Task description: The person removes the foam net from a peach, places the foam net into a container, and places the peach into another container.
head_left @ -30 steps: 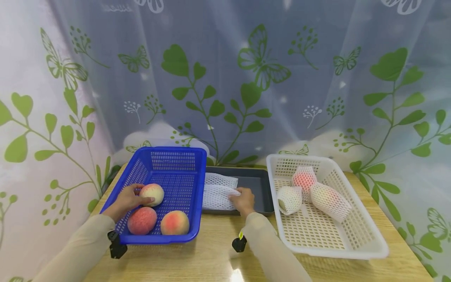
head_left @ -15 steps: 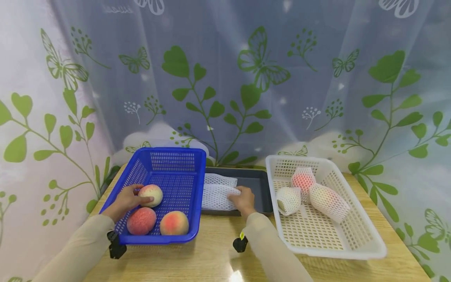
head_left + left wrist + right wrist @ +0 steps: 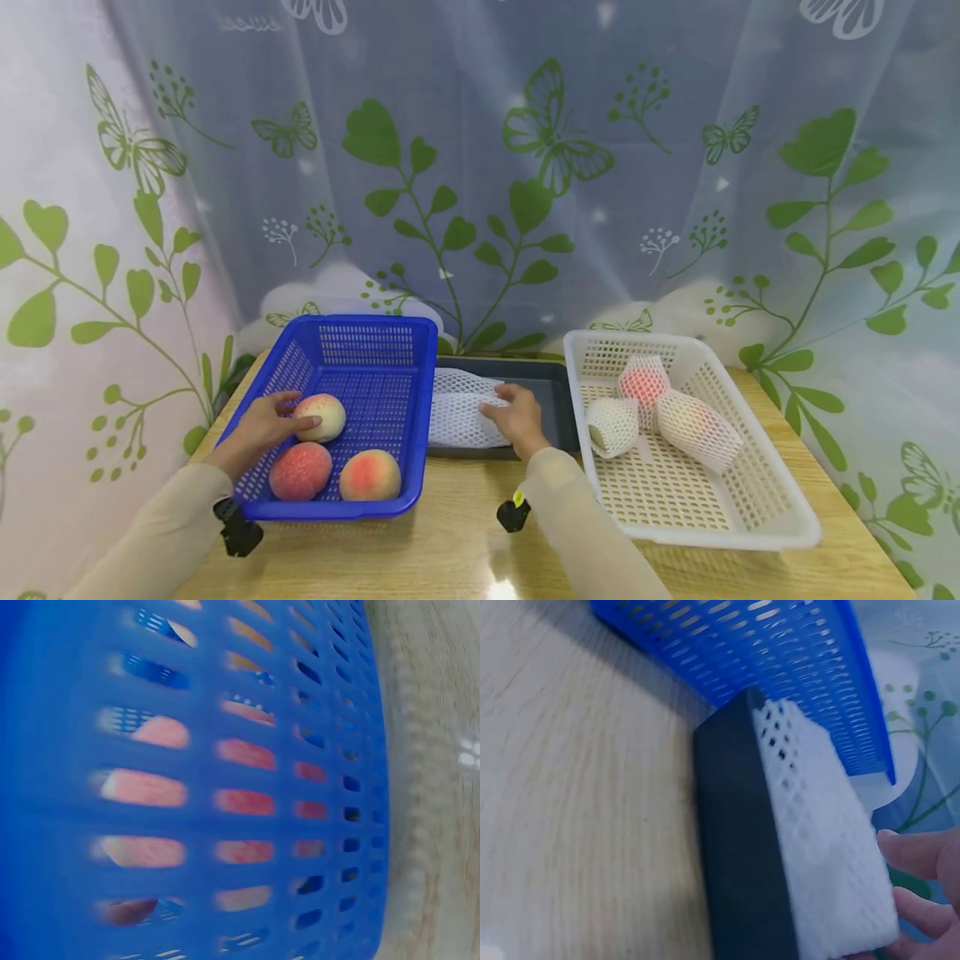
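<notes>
My left hand (image 3: pixel 266 427) is at a pale peach (image 3: pixel 321 417) inside the blue basket (image 3: pixel 382 508), thumb on its near side and fingers at its left. A red peach (image 3: pixel 301 472) and an orange-red peach (image 3: pixel 371 476) sit in front of it. White foam net sleeves (image 3: pixel 461 421) lie flat in a dark tray (image 3: pixel 555 404). Over their right end is my right hand (image 3: pixel 521 418), thumb and forefinger spread apart. In the right wrist view, its fingers (image 3: pixel 922 911) are near the end of the net sleeves (image 3: pixel 832 840). The left wrist view shows mostly basket wall (image 3: pixel 202 825).
To the right stands a white basket (image 3: pixel 622 525) holding several net-wrapped fruits (image 3: pixel 699 427). The baskets flank the tray closely on a wooden table (image 3: pixel 450 542). A patterned curtain (image 3: pixel 465 167) hangs behind.
My right thumb and forefinger have parted, and the sleeve edge they pinched now lies flatter. My left wrist has shifted slightly left; the hand stays at the pale peach.
</notes>
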Available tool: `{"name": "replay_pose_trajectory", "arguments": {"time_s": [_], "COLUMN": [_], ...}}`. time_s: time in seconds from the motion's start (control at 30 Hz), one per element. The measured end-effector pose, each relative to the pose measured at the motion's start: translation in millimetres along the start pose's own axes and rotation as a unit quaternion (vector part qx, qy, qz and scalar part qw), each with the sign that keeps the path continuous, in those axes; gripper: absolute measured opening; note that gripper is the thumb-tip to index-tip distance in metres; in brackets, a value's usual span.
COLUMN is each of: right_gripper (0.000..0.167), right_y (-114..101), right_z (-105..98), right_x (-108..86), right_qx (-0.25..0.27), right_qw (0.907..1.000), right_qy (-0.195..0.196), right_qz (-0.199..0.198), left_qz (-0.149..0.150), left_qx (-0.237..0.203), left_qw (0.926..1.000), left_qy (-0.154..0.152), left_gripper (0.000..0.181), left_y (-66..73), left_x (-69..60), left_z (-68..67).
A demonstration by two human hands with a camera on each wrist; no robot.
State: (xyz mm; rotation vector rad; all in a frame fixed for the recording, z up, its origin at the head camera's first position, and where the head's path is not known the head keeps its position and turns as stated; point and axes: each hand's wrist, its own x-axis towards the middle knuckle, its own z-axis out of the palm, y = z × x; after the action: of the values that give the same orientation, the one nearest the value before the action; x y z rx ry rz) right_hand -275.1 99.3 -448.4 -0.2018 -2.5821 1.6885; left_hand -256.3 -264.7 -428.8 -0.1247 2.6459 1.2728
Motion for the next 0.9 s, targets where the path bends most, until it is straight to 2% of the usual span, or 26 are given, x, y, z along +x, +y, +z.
{"name": "replay_pose_trajectory", "arguments": {"time_s": [0.23, 0.4, 0.53, 0.77, 0.9], "right_gripper": [0.045, 0.045, 0.048, 0.052, 0.056], "right_y": [-15.2, -26.5, -34.8, -44.2, -44.8], "right_z": [-11.2, -23.9, -37.1, -68.2, -89.6], "right_x": [-1.7, -2.4, -4.3, -9.3, -11.3], "right_qx": [-0.005, 0.012, 0.020, 0.031, 0.016], "right_qw": [0.9999, 0.9995, 0.9990, 0.9972, 0.9969], "right_qy": [-0.004, -0.020, -0.034, -0.063, -0.073], "right_qz": [-0.012, -0.024, -0.023, -0.025, -0.026], "left_qz": [0.033, 0.070, 0.101, 0.088, 0.109], "left_qx": [0.002, 0.010, 0.011, -0.062, -0.057], "left_qw": [0.9994, 0.9975, 0.9948, 0.9940, 0.9923], "left_qy": [-0.003, 0.000, 0.008, -0.018, -0.009], "left_gripper": [0.089, 0.086, 0.078, 0.078, 0.074], "left_y": [16.8, 30.5, 42.5, 68.7, 81.9], "left_x": [-13.6, -20.5, -25.6, -34.8, -36.7], "left_z": [-6.9, -4.3, 3.3, 25.2, 40.2]}}
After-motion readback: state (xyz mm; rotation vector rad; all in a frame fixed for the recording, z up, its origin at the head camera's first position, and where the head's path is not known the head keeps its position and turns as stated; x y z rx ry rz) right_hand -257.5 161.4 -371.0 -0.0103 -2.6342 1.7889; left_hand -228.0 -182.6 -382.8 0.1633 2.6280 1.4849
